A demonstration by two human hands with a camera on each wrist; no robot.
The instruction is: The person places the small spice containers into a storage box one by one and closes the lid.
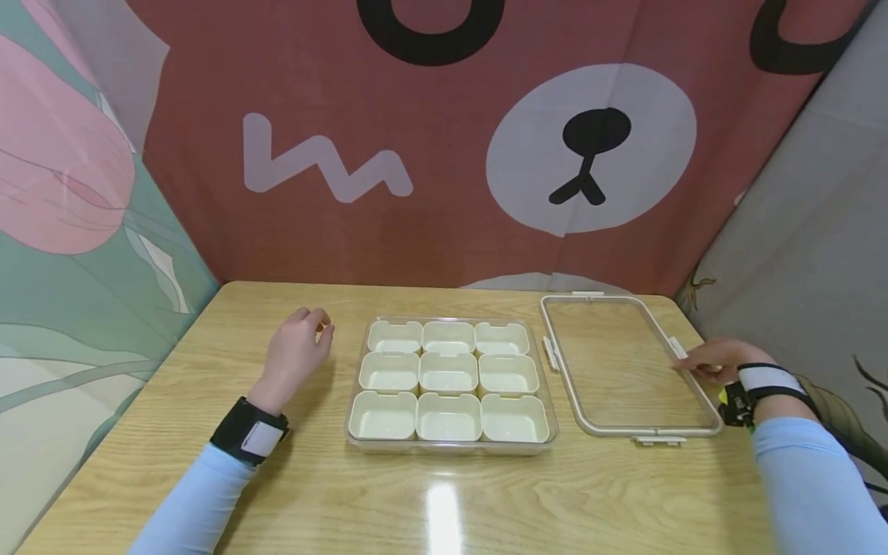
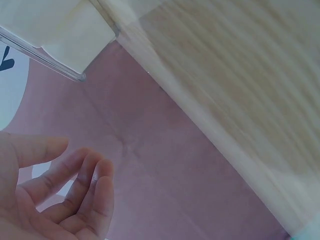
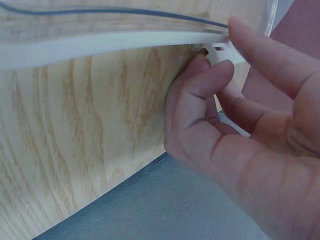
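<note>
the clear lid (image 1: 627, 362) is lying flat on the table (image 1: 208, 370) beside the nine-cup tray (image 1: 449, 383), its right-edge latch (image 3: 220, 52) being pinched by the right hand (image 1: 714, 361) fingers (image 3: 200, 85), while the left hand (image 1: 294, 356) is being held loosely curled, gripping nothing.

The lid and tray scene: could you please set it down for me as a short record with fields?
surface: wooden table
tray: clear tray with nine cream cups, all empty
lid: clear lid flat on the table, right of the tray
right hand: right hand pinches the clip on the lid's right edge
left hand: left hand left of the tray, fingers loosely curled, holding nothing
backdrop: bear-face cloth
</note>
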